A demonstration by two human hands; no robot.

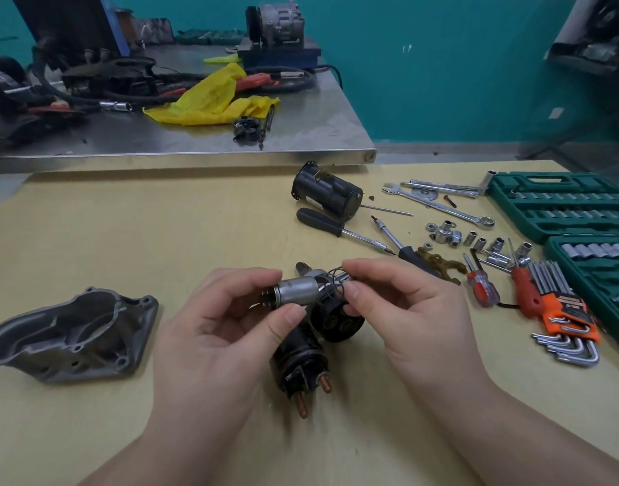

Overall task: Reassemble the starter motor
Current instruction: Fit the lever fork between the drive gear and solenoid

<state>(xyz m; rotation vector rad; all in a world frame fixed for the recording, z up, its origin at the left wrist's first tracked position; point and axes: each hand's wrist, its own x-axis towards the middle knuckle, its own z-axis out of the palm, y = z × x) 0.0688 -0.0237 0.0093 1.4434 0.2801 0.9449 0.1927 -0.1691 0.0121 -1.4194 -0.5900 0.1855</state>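
Left hand (227, 320) fingers pinch one silver plunger (298, 291); right hand (399, 303) fingers pinch its one spring (337, 275).

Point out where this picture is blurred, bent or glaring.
Head view: sharpest at the centre, where the left hand and right hand hold the small silver metal cylinder; the steel bench's front edge bows from wide-angle distortion and shows soft sheen; the dark machinery at top right is smeared; light is even, shadows faint.
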